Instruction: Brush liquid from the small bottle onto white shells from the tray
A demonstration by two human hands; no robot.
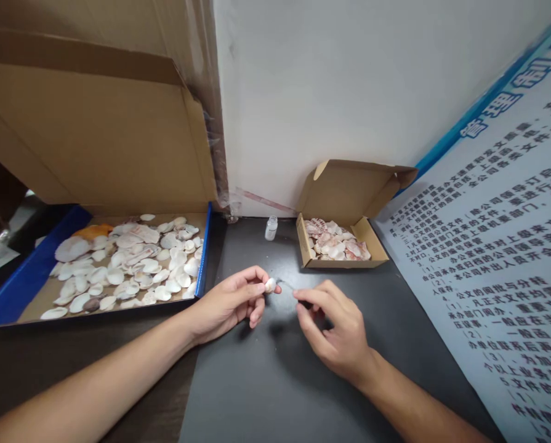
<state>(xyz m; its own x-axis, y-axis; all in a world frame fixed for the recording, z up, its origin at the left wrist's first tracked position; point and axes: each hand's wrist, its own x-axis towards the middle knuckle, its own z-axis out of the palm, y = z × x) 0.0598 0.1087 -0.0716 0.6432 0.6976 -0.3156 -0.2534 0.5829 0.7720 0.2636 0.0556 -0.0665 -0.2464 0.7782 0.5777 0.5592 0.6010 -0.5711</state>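
Observation:
My left hand (231, 303) is closed in a pinch on a small white shell (270, 285), held just above the dark mat (275, 381). My right hand (335, 326) is also pinched, its fingertips a little right of the shell, gripping a thin wire-like thing (288, 287) too fine to name. The two hands nearly meet over the middle of the mat.
A blue-edged tray (203, 258) full of several white shells lies at the left under a big open cardboard box (95, 135). A small cardboard box (344, 240) with pinkish shells and a tiny clear bottle (271, 227) stand by the wall. A printed poster (497, 271) leans at right.

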